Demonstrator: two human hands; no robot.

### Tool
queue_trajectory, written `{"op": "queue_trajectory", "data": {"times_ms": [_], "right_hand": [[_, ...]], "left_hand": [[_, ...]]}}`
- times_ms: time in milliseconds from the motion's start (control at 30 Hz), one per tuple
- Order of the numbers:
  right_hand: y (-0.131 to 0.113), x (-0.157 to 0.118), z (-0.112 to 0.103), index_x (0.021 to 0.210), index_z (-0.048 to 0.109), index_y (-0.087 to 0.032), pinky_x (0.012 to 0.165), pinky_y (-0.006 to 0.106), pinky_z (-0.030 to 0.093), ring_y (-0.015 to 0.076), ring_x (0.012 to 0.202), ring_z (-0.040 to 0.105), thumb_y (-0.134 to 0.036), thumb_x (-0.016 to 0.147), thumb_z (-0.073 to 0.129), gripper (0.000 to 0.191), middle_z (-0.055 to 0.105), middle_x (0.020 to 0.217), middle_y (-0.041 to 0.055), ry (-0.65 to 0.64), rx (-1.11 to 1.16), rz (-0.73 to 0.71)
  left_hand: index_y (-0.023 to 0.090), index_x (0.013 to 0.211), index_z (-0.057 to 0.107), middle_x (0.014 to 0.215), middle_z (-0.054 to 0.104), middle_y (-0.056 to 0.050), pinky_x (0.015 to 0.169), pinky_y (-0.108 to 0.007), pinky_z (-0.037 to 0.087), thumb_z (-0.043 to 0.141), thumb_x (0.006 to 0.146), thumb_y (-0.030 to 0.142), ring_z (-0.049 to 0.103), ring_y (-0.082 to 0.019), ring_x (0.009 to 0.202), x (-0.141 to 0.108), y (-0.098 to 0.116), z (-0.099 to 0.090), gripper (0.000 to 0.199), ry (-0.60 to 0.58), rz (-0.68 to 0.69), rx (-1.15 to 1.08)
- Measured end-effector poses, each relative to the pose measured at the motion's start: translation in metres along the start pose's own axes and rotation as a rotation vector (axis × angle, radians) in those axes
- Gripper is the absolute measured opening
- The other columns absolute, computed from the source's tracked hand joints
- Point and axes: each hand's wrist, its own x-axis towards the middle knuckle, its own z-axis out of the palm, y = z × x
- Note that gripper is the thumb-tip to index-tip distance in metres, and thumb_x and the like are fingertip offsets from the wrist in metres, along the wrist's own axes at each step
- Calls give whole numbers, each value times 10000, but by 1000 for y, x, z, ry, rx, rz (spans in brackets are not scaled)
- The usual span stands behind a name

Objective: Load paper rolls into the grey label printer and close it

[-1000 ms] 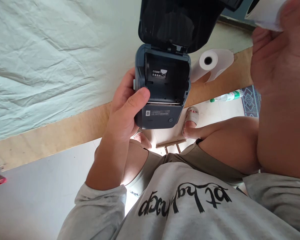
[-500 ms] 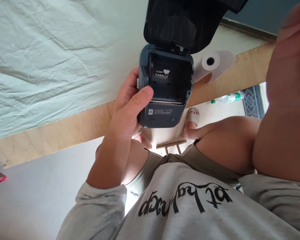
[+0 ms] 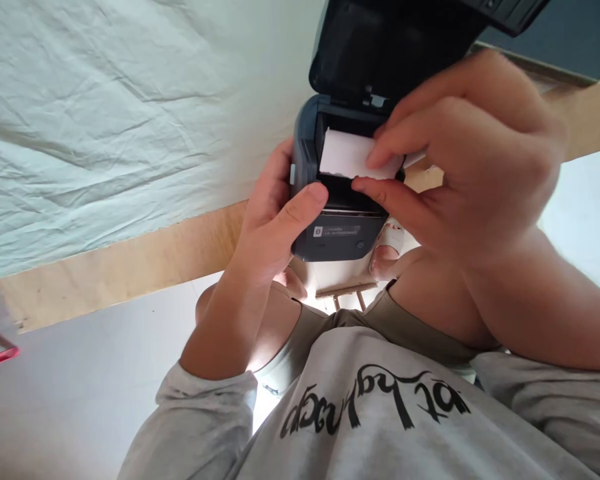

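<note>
A dark blue label printer point(image 3: 337, 247) is held up with its black lid point(image 3: 360, 50) swung open and its paper bay facing me. My left hand point(image 3: 275, 220) is wrapped round its left side, with the thumb over the front rim. Between the thumb and fingers of my right hand point(image 3: 480, 153) is a white piece of paper point(image 3: 345, 152) with a slightly ragged edge. It lies inside or just over the bay; whether it is rolled or folded I cannot tell. The right fingers hide the bay's right side.
A pale crumpled cloth point(image 3: 105, 120) covers the table, whose wooden edge point(image 3: 180, 243) runs below the printer. At the upper right lies a dark-screened device point(image 3: 560, 43). A red-framed object point(image 3: 0, 359) shows at the far left. My legs are below the table edge.
My right hand has come in from the right with the white paper and brought it to the printer's bay. The printer appears slightly further right, and the paper roll behind it is now mostly hidden.
</note>
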Motion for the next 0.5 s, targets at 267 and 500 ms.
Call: {"op": "queue_trajectory", "data": {"times_ms": [267,500], "right_hand": [[-1,-7,-2,825,561,-202,661,303,390,125,759,535,-185,756,610,86,604,892,23,58,75,-123],[-3,-16,0,848,578,-226,651,353,364,138,744,551,-273,728,666,156,629,860,-18,-16,128,-272]], "left_hand": [[263,1148,555,1159,627,-41,730,-319,536,643,804,440,625,-246,1066,-2,12,0,396,-13,-74,-9],[385,1303,420,1292,564,25,636,-274,493,733,687,270,639,-178,906,2,1,-3,701,-25,50,79]]}}
